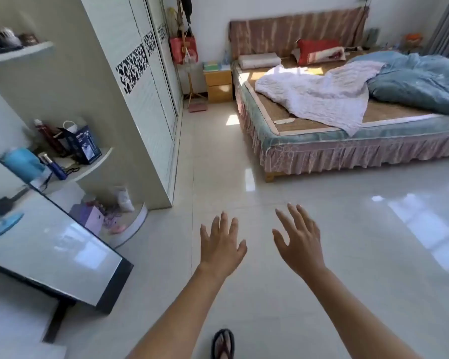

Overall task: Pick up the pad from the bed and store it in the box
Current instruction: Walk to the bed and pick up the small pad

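The bed [322, 149] stands at the far right, with a woven mat on top and a pink frilled skirt. A small flat white pad [284, 121] lies on the mat near the bed's front left corner. A white quilted cover [319, 97] is spread across the middle of the bed, beside a blue duvet [420, 81]. My left hand [222, 242] and my right hand [300, 239] reach forward over the tiled floor with fingers spread and nothing in them, well short of the bed. I cannot tell which item is the box.
A white wardrobe [145, 99] with curved corner shelves of bottles and a dark carton [84, 146] stands on the left. A glass-topped table [55, 252] is at the near left. A wooden nightstand [218, 85] sits beside the bed. My sandalled foot [223, 343] shows below.
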Demonstrator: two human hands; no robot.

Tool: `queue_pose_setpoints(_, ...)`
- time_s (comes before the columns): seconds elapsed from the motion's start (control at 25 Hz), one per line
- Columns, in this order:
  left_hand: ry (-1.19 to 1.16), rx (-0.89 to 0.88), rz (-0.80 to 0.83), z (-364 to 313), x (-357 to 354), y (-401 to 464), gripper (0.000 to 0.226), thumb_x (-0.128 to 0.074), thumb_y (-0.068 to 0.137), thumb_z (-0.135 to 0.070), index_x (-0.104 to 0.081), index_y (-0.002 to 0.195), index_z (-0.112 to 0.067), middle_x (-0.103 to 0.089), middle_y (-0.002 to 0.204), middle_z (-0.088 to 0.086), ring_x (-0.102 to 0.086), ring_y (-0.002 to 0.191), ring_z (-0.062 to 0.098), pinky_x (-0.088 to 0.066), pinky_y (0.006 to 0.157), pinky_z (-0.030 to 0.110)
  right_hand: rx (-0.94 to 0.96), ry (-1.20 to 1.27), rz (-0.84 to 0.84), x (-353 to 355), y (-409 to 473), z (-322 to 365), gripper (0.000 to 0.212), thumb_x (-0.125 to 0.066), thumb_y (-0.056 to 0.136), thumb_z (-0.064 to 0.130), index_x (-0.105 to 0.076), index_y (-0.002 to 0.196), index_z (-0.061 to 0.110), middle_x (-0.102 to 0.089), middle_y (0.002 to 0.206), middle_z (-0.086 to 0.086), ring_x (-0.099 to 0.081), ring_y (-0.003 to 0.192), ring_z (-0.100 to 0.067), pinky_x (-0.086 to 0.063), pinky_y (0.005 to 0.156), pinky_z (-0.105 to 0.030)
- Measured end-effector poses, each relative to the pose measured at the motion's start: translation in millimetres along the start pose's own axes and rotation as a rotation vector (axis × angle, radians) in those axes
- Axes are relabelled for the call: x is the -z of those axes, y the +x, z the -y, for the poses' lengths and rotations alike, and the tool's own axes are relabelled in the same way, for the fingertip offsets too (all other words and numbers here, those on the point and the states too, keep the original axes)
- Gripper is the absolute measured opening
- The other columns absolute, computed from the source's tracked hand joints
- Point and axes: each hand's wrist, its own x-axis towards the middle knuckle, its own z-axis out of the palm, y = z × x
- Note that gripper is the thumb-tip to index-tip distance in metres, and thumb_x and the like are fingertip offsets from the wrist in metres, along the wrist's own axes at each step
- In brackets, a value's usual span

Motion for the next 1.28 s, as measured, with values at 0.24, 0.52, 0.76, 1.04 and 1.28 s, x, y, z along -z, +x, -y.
queue_pose_setpoints(0.24,-0.015,-0.004,0.309,31.0,-43.0,43.4,0.053,-0.034,0.093,-0.044,-0.035,0.138,-0.017,-0.038,0.145,0.009,-0.035,0.133,0.027,-0.027,0.109,0.046,-0.107,0.072,0.401,-65.4,12.2,-12.9,0.05,-0.056,0.09,0.035,-0.045,0.139,0.025,-0.045,0.147,-0.004,-0.036,0.138,-0.023,-0.033,0.109,-0.042)
queue_pose_setpoints(0.52,-0.091,0.038,0.564,82.4,-36.5,169.8,0.053,-0.034,0.092,-0.05,-0.043,0.132,-0.016,-0.051,0.134,0.008,-0.048,0.122,0.027,-0.036,0.098,0.042,-0.2,-0.069,0.929,-110.0,143.6,-18.5,0.051,-0.041,0.092,0.053,-0.039,0.139,0.033,-0.05,0.14,0.005,-0.048,0.126,-0.017,-0.04,0.1,-0.033)
queue_pose_setpoints(0.76,-0.061,-0.014,0.593,92.2,-16.7,299.2,0.055,-0.034,0.091,-0.052,-0.041,0.134,-0.017,-0.051,0.135,0.007,-0.049,0.121,0.026,-0.038,0.098,0.042,-0.293,-0.063,0.926,-137.3,260.7,-32.5,0.055,-0.041,0.09,0.056,-0.037,0.14,0.033,-0.049,0.14,0.003,-0.046,0.128,-0.018,-0.041,0.098,-0.035)
queue_pose_setpoints(1.04,-0.052,-0.041,0.63,72.9,-13.0,454.1,0.051,-0.034,0.093,-0.05,-0.043,0.13,-0.017,-0.052,0.131,0.007,-0.051,0.118,0.026,-0.039,0.095,0.04,-0.339,0.005,0.994,-179.6,398.5,-90.1,0.051,-0.042,0.09,0.052,-0.041,0.136,0.032,-0.052,0.136,0.001,-0.047,0.125,-0.019,-0.042,0.097,-0.035)
queue_pose_setpoints(1.28,-0.15,-0.038,0.637,30.5,13.5,608.4,0.049,-0.035,0.094,-0.047,-0.041,0.134,-0.019,-0.049,0.137,0.006,-0.05,0.12,0.026,-0.04,0.097,0.038,-0.277,0.006,0.988,-201.1,548.3,-159.6,0.055,-0.043,0.091,0.053,-0.038,0.139,0.028,-0.048,0.141,0.0,-0.046,0.128,-0.021,-0.04,0.103,-0.037)
